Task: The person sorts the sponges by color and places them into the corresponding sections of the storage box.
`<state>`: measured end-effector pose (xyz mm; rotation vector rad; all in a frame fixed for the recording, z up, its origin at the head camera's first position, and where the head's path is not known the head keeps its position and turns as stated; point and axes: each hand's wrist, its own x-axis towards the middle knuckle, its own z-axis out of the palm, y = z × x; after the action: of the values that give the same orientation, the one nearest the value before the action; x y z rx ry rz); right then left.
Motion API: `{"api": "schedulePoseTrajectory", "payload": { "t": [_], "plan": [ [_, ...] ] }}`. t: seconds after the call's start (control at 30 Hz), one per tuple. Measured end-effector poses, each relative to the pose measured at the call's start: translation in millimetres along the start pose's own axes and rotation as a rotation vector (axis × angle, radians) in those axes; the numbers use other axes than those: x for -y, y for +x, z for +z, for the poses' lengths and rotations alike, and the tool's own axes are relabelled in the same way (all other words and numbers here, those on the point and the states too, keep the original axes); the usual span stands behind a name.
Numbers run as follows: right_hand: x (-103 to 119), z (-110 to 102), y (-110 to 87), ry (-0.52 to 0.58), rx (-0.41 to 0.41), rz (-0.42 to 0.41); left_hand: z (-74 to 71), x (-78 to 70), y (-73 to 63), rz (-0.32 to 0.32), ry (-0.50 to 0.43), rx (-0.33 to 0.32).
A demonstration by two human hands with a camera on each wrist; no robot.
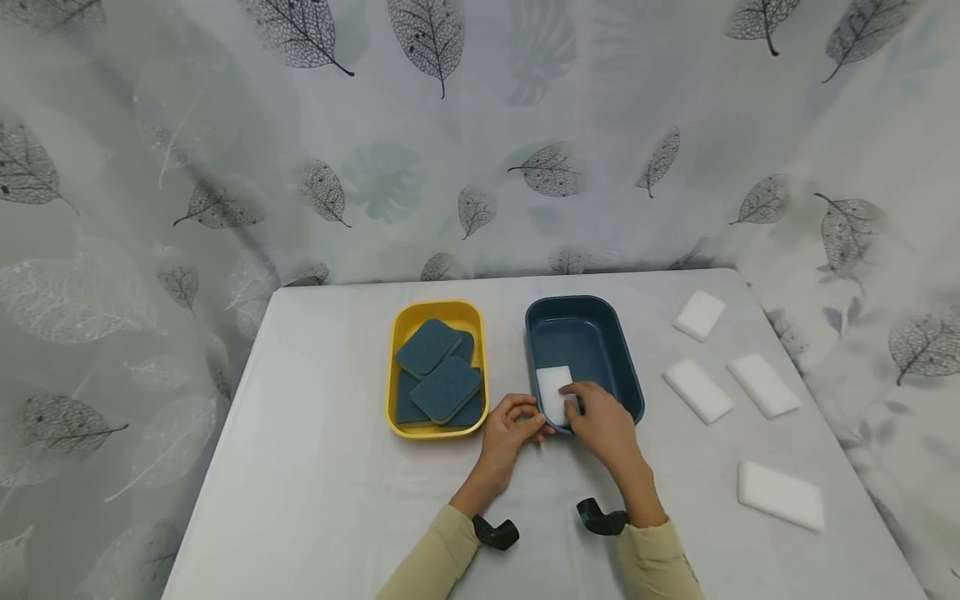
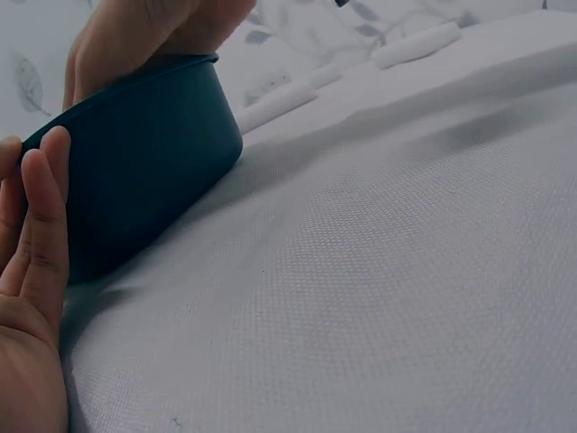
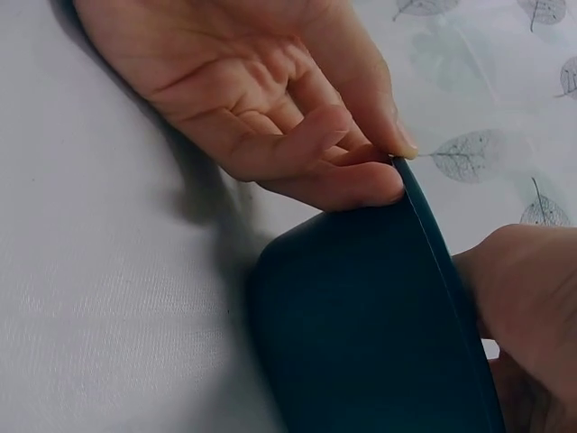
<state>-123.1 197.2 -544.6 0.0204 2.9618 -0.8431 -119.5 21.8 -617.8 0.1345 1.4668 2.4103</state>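
A dark blue tray stands on the table, with a white sponge in its near left corner. My left hand pinches the tray's near left rim, thumb at the edge and fingers against the outer wall. Reaching over the near side, my right hand has its curled finger and thumb on the white sponge. In the right wrist view the tray wall hides most of that hand, and the left hand shows at the rim.
Left of the blue tray is a yellow tray holding several dark teal scouring pads. Several more white sponges lie spread on the white table to the right. A leaf-patterned curtain hangs behind.
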Motion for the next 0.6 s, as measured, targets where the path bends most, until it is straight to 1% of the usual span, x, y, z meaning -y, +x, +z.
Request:
{"api": "schedulePoseTrajectory", "payload": {
  "t": [0.1,0.27,0.33,0.43,0.5,0.53,0.6],
  "plan": [
    [0.6,2.0,-0.4,0.014,-0.011,-0.013,-0.9,-0.3,-0.9,-0.001,0.0,-0.006],
    [2.7,2.8,-0.1,0.008,-0.04,-0.042,-1.6,-2.9,-1.4,0.008,0.011,-0.013],
    [3.8,2.1,-0.2,-0.002,-0.029,-0.038,-1.6,-3.8,-1.9,0.011,0.014,-0.014],
    [5.2,-0.3,-1.2,-0.002,0.02,-0.025,-2.1,-3.4,-2.8,0.01,0.017,-0.018],
    [5.8,-3.7,-2.7,0.023,0.044,-0.017,-2.3,-2.0,-3.3,0.011,0.019,-0.019],
    [5.9,-5.6,-3.7,0.037,0.045,-0.016,-2.2,-1.3,-3.4,0.011,0.021,-0.019],
    [5.6,-10.2,-5.6,0.065,0.022,-0.025,-1.8,-0.6,-3.5,0.017,0.023,-0.018]
  ]
}}
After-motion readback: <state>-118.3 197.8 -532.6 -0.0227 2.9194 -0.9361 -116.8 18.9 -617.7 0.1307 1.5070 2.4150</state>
